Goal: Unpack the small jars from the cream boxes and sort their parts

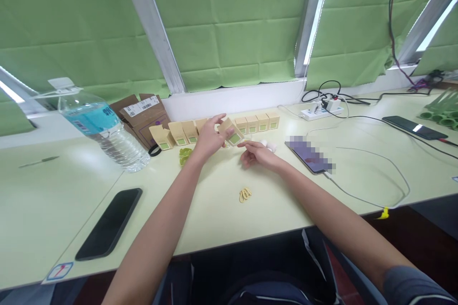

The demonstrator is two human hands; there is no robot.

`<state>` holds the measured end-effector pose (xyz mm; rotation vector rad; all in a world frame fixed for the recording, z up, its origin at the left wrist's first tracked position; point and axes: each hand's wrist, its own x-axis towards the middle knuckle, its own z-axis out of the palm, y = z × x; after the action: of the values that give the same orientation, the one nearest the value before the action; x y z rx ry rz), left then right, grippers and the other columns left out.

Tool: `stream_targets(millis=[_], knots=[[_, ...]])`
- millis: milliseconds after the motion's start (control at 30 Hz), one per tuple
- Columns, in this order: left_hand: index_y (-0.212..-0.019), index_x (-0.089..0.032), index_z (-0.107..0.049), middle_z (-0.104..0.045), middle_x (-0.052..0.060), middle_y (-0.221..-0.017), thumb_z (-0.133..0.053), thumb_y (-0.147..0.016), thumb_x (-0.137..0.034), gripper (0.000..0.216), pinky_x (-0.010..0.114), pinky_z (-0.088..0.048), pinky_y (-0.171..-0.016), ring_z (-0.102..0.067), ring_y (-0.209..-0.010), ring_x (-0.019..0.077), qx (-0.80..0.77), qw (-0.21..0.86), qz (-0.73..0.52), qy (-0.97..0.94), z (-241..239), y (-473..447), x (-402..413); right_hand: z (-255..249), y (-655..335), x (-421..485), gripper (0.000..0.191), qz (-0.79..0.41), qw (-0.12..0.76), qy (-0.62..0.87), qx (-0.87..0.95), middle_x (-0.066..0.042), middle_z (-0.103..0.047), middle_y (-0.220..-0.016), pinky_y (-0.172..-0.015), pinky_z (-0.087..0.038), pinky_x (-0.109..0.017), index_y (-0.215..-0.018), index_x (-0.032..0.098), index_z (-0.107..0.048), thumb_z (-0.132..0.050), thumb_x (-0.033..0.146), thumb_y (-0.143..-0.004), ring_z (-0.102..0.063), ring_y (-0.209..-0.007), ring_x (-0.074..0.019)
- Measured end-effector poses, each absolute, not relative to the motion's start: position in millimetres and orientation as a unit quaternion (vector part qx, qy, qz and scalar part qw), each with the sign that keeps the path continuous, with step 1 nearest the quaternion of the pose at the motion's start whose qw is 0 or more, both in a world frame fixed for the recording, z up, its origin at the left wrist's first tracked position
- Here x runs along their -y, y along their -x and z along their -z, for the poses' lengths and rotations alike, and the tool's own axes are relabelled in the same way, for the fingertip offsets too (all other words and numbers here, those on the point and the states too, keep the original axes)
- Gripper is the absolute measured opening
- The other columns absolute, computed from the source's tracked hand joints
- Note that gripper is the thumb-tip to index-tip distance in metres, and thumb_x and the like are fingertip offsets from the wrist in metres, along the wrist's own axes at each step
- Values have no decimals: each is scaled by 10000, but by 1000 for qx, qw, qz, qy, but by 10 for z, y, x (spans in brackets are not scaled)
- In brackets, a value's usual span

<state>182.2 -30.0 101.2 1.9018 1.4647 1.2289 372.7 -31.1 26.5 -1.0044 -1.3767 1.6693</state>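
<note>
Landmark: water bottle, standing on the pale table.
Small box: tan with a green panel, right of the bottle, raised and tilted above the table.
Left hand: right of the bottle; fingers closed to the box's thickness, gripping it by its upper left part.
Right hand: farther right of the bottle; index finger extended at the box's lower corner, the rest curled under — contact, and whether anything is held, cannot be told.
Box row, near end: just right of the bottle, flaps raised.
Box row, far end: well right of the bottle, tops apparently down.
Yellow loops: right of the bottle and nearer the person, lying loose.
Box risk: a slackened left grip could let the tilted box slip; too hard a pinch could crush its card walls.
Row risk: the left hand is close to the row — a careless wrist could topple boxes.
Cable risk: the right forearm, swung outward, could catch the white cable, far right of the bottle, and drag the lit phone.
</note>
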Motion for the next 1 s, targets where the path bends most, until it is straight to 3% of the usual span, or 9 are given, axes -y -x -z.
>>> stream_targets(millis=[100,233,467,633,800,1000], knots=[[-1339,-253,-602,-590,90,-1272,-761,-776,-391,601,234,-485,-498,-530,-480,25,-500,285,-457,-678,-906,-1840,429,-316,-3708,312,296,-688,407,387,460,-69,-710,-727,-623,-587,-316,-1053,171,-580,-380,387,-1031,-664,-596,-170],[-1342,-227,-603,-559,125,-1319,-777,-758,-384,629,227,-475,-467,-538,-493,22,-464,353,-470,-663,-747,-1875,533,-364,-3689,343,440,-717,389,381,435,-106,-726,-758,-671,-603,-321,-1004,154,-595,-304,482,-1041,-703,-643,-188],[-1331,-221,-612,-587,143,-1325,-790,-747,-388,633,222,-492,-496,-606,-609,81,-446,406,-464,-648,-537,-1918,634,-283,-3659,344,447,-732,345,374,453,-105,-740,-899,-723,-613,-350,-1151,164,-607,-324,489,-1035,-699,-691,-187],[-1345,-186,-591,-629,153,-1255,-790,-745,-437,680,240,-538,-571,-678,-778,167,-455,408,-446,-653,-506,-1886,675,-208,-3652,309,420,-718,350,371,473,-111,-740,-972,-773,-614,-384,-1186,167,-609,-361,468,-1028,-703,-763,-195],[-1331,-214,-593,-520,144,-1422,-736,-800,-477,610,284,-578,-670,-684,-835,166,-447,386,-446,-672,-421,-1866,671,-182,-3638,306,411,-716,351,376,472,-110,-745,-956,-791,-614,-389,-1201,158,-597,-358,448,-1035,-714,-823,-206],[-1387,-280,-547,-530,113,-1390,-621,-895,-477,535,345,-564,-792,-648,-998,220,-459,318,-432,-708,-344,-1883,708,-189,-3618,335,395,-709,364,377,472,-101,-735,-954,-712,-624,-357,-1165,170,-594,-384,474,-1026,-704,-716,-184]])
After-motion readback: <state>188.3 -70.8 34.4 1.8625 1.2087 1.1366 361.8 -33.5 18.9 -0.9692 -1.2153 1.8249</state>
